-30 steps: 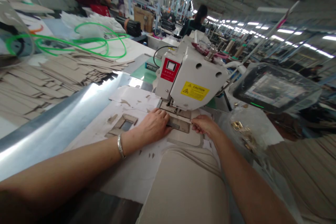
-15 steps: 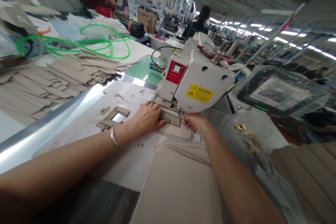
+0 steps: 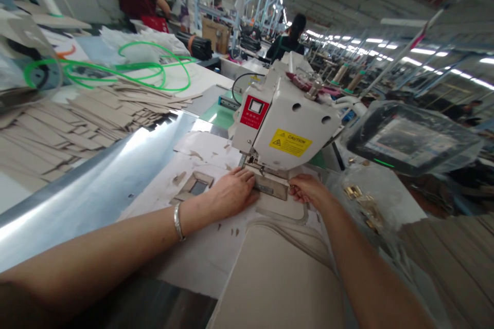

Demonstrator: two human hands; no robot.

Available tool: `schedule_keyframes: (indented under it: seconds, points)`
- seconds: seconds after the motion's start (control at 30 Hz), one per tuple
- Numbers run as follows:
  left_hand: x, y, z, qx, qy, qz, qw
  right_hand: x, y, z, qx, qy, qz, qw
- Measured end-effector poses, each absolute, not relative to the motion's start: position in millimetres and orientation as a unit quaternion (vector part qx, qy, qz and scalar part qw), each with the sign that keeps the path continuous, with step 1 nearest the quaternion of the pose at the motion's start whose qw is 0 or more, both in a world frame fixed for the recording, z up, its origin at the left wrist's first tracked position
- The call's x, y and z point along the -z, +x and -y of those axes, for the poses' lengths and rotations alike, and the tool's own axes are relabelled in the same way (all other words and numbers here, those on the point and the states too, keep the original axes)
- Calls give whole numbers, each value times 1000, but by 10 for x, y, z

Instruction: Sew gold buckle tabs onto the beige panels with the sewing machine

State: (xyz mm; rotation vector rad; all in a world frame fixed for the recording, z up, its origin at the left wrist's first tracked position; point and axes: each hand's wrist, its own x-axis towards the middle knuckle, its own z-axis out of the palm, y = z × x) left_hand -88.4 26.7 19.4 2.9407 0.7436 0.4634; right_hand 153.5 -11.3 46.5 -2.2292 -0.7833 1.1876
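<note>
Though partly hidden under one white sewing machine head (image 3: 285, 123), one beige fabric panel (image 3: 280, 209) lies flat, with a rounded seam outline and one metal template (image 3: 272, 187) on top. Left hand (image 3: 231, 195) open, palm down, fingertips on the template; one silver bangle (image 3: 178, 222) at the wrist. Right hand (image 3: 306, 190) curled, fingertips at the template's edge, pinch or mere touch unclear. Well left of the hands, one heap of beige cut pieces (image 3: 69, 118), too many to count. Just right of the right hand, one clear bag of brass fittings (image 3: 363, 203).
</note>
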Motion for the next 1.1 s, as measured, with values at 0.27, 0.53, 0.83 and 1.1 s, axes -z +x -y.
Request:
schedule_keyframes:
  seconds: [0.27, 0.53, 0.83, 1.1]
  points:
    - [-129, -768, -134, -156, 965, -200, 63, -446, 1860, 308, -423, -824, 274, 259]
    - [-168, -669, -32, -149, 969, -183, 79, -443, 2038, 442, -417, -824, 270, 274]
    - [-560, -604, 327, -121, 965, -133, 193, -431, 2005, 462, -405, -816, 279, 304]
    - [-586, -435, 694, -82, 983, -57, 156, -418, 1933, 654, -378, -804, 325, 326]
